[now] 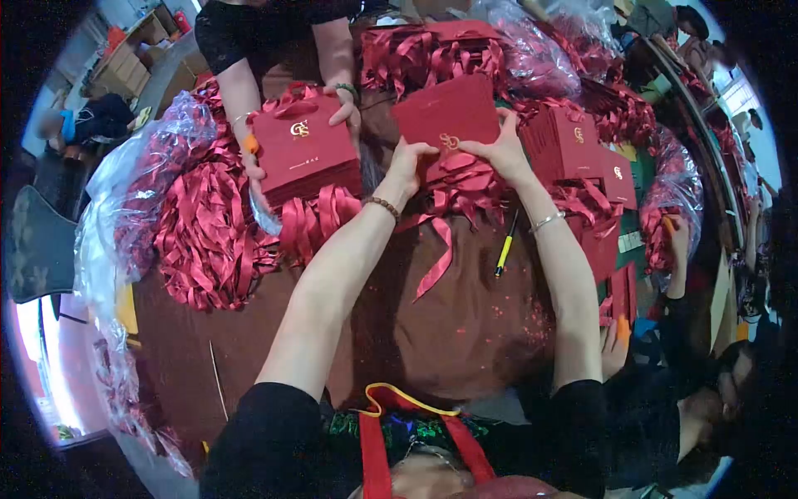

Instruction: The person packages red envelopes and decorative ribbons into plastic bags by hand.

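Both my hands grip a stack of red paper gift bags in front of me. My left hand closes on its left edge, thumb lying near the gold logo. At the right edge, my right hand has its thumb across the front and fingers up along the side. The logo appears upside down from here, and loose red ribbons bunch below the near edge. Across the table, a co-worker's hands hold another stack of red gift bags with the logo facing up.
A yellow and black pen-like tool lies on the brown tabletop. More red bags stand stacked at the right. Ribbon piles and clear plastic wrap line the left. Another person's hand is at the right edge.
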A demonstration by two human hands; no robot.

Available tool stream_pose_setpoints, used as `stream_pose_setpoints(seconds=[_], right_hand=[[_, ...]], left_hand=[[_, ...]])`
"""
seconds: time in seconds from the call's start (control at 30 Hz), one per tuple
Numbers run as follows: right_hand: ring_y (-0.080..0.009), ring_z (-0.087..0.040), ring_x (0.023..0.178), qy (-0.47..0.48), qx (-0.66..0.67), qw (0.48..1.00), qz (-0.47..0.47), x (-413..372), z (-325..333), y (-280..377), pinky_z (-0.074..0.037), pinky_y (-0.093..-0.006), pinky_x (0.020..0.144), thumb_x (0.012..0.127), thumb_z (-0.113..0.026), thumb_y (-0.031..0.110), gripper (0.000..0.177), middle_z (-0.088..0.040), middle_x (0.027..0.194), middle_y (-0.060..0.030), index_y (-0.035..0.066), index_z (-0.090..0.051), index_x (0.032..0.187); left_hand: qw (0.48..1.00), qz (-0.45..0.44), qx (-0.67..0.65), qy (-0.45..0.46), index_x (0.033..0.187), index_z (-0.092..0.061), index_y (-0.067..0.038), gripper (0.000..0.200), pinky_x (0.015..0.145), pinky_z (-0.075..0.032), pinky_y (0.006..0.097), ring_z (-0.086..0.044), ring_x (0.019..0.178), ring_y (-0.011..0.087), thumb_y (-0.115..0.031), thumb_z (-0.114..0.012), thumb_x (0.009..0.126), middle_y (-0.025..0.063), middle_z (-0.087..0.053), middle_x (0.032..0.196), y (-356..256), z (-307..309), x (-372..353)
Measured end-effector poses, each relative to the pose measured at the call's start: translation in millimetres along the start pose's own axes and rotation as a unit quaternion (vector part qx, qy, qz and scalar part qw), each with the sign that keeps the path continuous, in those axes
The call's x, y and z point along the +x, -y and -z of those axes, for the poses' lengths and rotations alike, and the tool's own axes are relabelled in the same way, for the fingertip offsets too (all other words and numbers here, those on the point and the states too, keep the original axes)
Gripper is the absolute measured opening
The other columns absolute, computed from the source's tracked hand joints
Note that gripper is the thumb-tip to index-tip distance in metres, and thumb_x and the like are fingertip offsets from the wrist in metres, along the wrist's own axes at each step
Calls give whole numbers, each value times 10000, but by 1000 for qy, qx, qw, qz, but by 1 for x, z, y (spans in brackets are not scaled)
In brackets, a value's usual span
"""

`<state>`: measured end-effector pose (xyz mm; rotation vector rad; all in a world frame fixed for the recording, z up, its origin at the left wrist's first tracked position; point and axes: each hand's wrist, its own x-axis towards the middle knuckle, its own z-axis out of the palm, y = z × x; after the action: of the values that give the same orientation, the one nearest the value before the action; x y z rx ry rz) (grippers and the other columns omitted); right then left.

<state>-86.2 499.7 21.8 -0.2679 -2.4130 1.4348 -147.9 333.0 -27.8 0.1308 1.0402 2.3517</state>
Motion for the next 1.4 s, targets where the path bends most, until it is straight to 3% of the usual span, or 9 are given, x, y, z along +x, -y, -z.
stream_pose_setpoints(seconds=[0.17, 0.27, 0.37, 0.43, 0.5, 0.77, 0.9, 1.0, 1.4], right_hand=[[-217, -457, 1092, 2, -98, 988, 117, -50, 27, 83, -351, -318, 943, 590, -779, 184, 819, -472, 1162, -154, 6, -291, 1222], [-215, -513, 1035, 63, -162, 977, 119, -99, 42, 145, -385, -310, 905, 596, -758, 169, 760, -524, 1102, -147, 41, -334, 1213], [-262, -562, 970, 159, -236, 946, 154, -142, 32, 174, -429, -333, 842, 598, -733, 156, 725, -565, 1021, -152, 65, -349, 1206], [-309, -577, 899, 232, -296, 889, 262, -167, 3, 191, -460, -371, 755, 594, -708, 122, 684, -578, 956, -156, 81, -373, 1189], [-299, -574, 873, 286, -297, 858, 307, -186, -36, 200, -463, -400, 700, 618, -675, 125, 605, -576, 949, -140, 96, -411, 1161], [-294, -533, 962, 277, -205, 835, 429, -222, -146, 177, -452, -372, 764, 636, -698, 233, 641, -543, 1063, -131, 71, -419, 1190], [-199, -394, 1170, 269, 162, 942, 113, -211, -132, 157, -321, -333, 969, 817, -510, 470, 654, -383, 1296, -109, 102, -294, 1313], [-197, -260, 1260, 286, 373, 881, -54, -216, -119, 137, -229, -339, 1029, 870, -316, 543, 676, -241, 1387, -90, 107, -179, 1368], [-182, 8, 1331, 129, 378, 915, 52, -232, -163, 118, 29, -316, 1056, 868, -112, 588, 739, -19, 1446, -103, 62, -31, 1381]], left_hand=[[993, -33, -54, 99, 1140, -425, -45, 530, 832, -450, 321, -551, 953, 191, 67, -575, 644, 65, -559, 1049, -10, -21, -62], [989, -119, 78, 30, 1326, -159, -57, 910, 924, -376, 342, -407, 1143, 244, -53, -716, 607, 134, -320, 1305, -39, -21, -133], [811, -360, 459, -34, 1363, 83, -56, 1257, 1050, -162, 378, -113, 1303, 295, -252, -824, 515, 175, -14, 1420, -84, -6, -214], [765, -320, 558, 28, 1372, 71, -88, 1258, 1057, -122, 404, -136, 1298, 262, -224, -831, 505, 178, -73, 1409, -103, 9, -262], [872, -236, 411, 122, 1379, 49, -136, 1241, 1010, -270, 408, -291, 1231, 250, -102, -826, 500, 157, -203, 1366, -100, 26, -285], [913, -215, 337, -82, 1160, -392, -41, 693, 867, -442, 318, -529, 974, 177, 1, -764, 577, 65, -528, 1061, -78, 129, -342], [907, -223, 351, -69, 1138, -404, -25, 668, 874, -432, 307, -527, 984, 167, -32, -775, 583, 66, -533, 1076, -79, 132, -338], [931, -208, 300, -28, 1182, -383, -27, 741, 907, -405, 313, -484, 1053, 162, -44, -788, 561, 71, -502, 1141, -84, 125, -339], [930, -203, 307, 21, 1285, -333, -39, 942, 965, -359, 312, -441, 1115, 156, -4, -810, 474, 62, -458, 1230, -82, 121, -329]])
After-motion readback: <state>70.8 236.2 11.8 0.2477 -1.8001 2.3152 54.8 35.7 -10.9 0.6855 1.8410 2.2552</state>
